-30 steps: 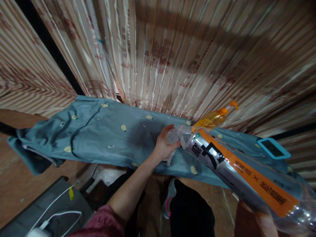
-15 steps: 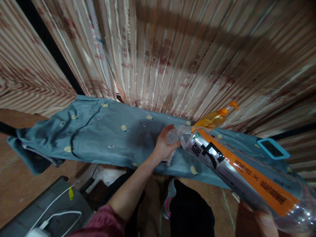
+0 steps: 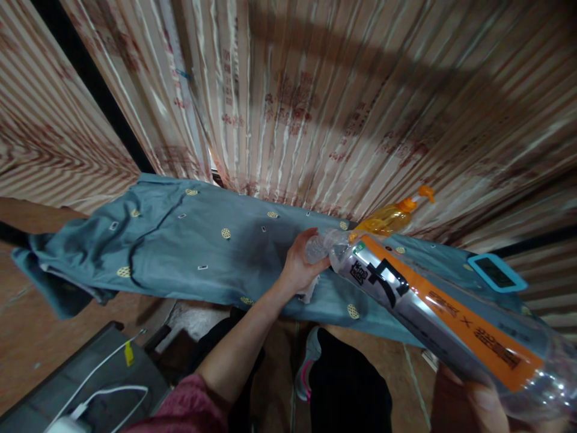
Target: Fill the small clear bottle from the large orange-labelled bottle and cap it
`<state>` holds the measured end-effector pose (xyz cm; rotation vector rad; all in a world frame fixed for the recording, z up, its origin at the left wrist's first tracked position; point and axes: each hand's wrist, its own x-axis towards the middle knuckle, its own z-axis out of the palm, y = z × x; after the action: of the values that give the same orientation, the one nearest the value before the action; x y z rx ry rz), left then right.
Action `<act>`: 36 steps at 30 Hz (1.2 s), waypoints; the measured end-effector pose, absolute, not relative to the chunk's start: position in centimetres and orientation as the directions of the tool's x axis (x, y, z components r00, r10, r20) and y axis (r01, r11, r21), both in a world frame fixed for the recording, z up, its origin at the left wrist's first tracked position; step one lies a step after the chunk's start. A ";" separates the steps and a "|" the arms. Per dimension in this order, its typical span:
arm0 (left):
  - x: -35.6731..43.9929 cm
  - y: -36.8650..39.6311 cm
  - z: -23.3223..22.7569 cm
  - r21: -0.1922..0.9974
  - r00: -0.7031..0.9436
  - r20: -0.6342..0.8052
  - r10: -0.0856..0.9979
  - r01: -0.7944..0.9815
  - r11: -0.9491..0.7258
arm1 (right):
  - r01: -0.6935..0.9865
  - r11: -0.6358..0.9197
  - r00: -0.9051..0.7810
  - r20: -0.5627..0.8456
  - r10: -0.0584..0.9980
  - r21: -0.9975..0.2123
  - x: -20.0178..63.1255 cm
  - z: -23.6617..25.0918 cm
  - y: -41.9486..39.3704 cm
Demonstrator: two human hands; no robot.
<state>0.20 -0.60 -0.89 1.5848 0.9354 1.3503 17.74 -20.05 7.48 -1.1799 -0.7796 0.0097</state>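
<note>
A teal, pineapple-printed cloth-covered bench stretched from the left. Near the middle, the left hand was wrapped around the clear neck end of a large, labelled plastic bottle, slanted over the bench's right part. Just beyond that neck stood an amber pump bottle; a careless swing seemed likely to topple it. Nearer and right, the right hand gripped the wider end, some fingers hidden; slackening there risked a drop, squeezing a dent. Farther right sat a blue-framed device.

The bottle is glossy plastic, the cover matt cloth.
</note>
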 end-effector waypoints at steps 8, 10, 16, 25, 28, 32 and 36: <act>0.1 -0.6 -0.7 0.929 0.142 0.362 0.921 0.024 -0.369 | 0.355 0.417 0.756 0.520 0.398 -0.836 17.7 7.8 -19.9; 0.1 -0.6 -0.7 0.931 0.144 0.358 0.923 0.023 -0.365 | 0.360 0.410 0.747 0.522 0.411 -0.838 17.7 7.8 -19.9; 0.1 -0.6 -0.7 0.927 0.145 0.364 0.920 0.038 -0.373 | 0.326 0.438 0.771 0.504 0.390 -0.838 17.1 8.5 -19.5; 0.2 -0.6 -0.7 0.929 0.142 0.362 0.921 0.023 -0.369 | 0.294 0.453 0.809 0.471 0.351 -0.842 16.6 9.3 -18.8; 0.2 -0.6 -0.8 0.929 0.142 0.363 0.921 0.022 -0.369 | 0.285 0.452 0.820 0.459 0.342 -0.845 16.5 9.4 -18.6; 0.2 -0.6 -0.8 0.930 0.134 0.359 0.924 0.030 -0.366 | 0.288 0.428 0.817 0.453 0.357 -0.856 16.7 9.4 -18.7; 0.1 -0.6 -0.9 0.927 0.137 0.366 0.920 0.039 -0.374 | 0.244 0.407 0.834 0.404 0.375 -0.881 16.5 9.8 -18.7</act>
<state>0.10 -0.62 -0.85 1.5911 0.9550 1.3495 16.55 -18.66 9.84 -1.1699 -0.6139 0.0899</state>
